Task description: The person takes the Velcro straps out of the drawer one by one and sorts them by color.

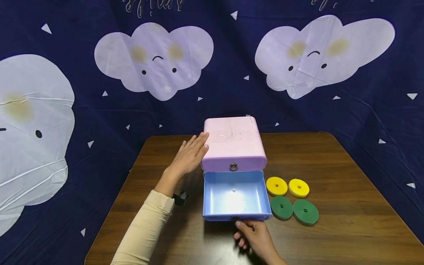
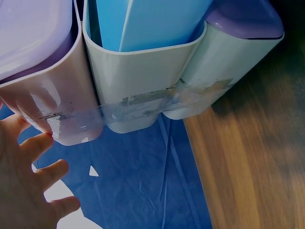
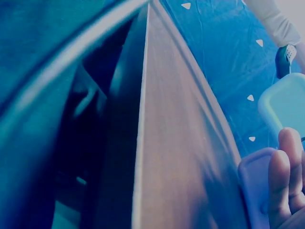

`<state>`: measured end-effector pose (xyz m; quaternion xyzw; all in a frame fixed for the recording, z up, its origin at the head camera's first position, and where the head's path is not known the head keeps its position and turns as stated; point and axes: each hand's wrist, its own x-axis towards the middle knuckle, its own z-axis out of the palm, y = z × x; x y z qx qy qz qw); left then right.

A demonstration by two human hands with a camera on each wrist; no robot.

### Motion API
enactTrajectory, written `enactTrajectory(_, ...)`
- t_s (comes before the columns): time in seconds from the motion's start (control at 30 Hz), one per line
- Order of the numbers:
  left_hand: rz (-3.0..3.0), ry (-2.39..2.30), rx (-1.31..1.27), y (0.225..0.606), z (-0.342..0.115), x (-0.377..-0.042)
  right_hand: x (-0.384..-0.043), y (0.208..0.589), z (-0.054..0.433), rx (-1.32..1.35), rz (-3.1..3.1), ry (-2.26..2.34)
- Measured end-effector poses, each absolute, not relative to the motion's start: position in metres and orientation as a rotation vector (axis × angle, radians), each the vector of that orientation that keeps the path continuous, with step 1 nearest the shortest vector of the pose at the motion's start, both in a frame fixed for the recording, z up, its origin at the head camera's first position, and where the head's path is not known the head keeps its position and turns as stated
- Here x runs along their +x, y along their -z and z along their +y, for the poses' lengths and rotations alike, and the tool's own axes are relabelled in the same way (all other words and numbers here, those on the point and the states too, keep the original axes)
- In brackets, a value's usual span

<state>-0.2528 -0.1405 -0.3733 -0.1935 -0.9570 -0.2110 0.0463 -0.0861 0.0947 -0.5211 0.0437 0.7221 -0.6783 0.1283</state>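
A small stacked drawer unit (image 1: 233, 136) has a pink top and a purple upper drawer front with a ring pull (image 1: 233, 167). Below it a blue drawer (image 1: 218, 191) stands pulled out, its inside bare. My left hand (image 1: 189, 154) rests with extended fingers against the unit's left side; in the left wrist view its fingertips meet the pink tier (image 2: 57, 105). At the blue drawer's front edge, my right hand (image 1: 255, 237) pinches the small dark handle (image 1: 235, 219), which the thumb partly hides. Fingers (image 3: 281, 181) of that hand appear beside the drawer fronts in the right wrist view.
Two yellow discs (image 1: 276, 186) and two green discs (image 1: 306, 212) with centre holes lie right of the blue drawer. The wooden table (image 1: 347, 206) stands before a dark blue cloth (image 1: 232, 99) with cloud prints. Clear tape (image 2: 143, 102) spans the tiers' sides.
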Motion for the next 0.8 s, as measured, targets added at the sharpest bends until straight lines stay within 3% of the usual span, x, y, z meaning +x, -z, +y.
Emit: enactTrajectory(0.8, -2.909, 0.619, -0.593, 0.373, -0.142, -0.253, -0.141, 0.502, 0.09, 0.028, 2.226, 2.013)
